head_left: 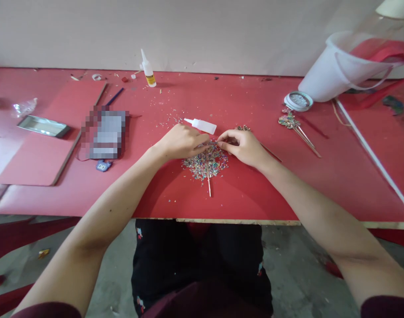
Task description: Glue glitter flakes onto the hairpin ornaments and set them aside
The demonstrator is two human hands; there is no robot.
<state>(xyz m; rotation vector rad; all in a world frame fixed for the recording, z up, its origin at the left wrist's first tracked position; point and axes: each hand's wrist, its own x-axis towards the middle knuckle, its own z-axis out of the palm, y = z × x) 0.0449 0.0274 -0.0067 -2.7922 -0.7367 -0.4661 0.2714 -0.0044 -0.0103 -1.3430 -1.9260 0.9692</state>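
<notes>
A pile of glittery, multicoloured chips (197,168) lies on the red table in front of me. My left hand (183,142) is closed at the top of a thin gold hairpin (209,179), whose stem points toward me over the pile; its head is hidden by the fingers. Over the pile's right side, my right hand (242,145) pinches with thumb and forefinger, but whatever is between the tips is too small to name. Behind that hand lies another gold hairpin (271,152), partly covered. A white squeeze bottle (204,126) rests on its side just beyond both hands.
A glue bottle (149,74) stands near the wall. At right are a decorated two-pronged hairpin (289,120), a round white container (298,101) and a tilted white bucket (330,66). To the left lie a blurred-out device (111,132), a red board (32,159) and a shallow box (43,126).
</notes>
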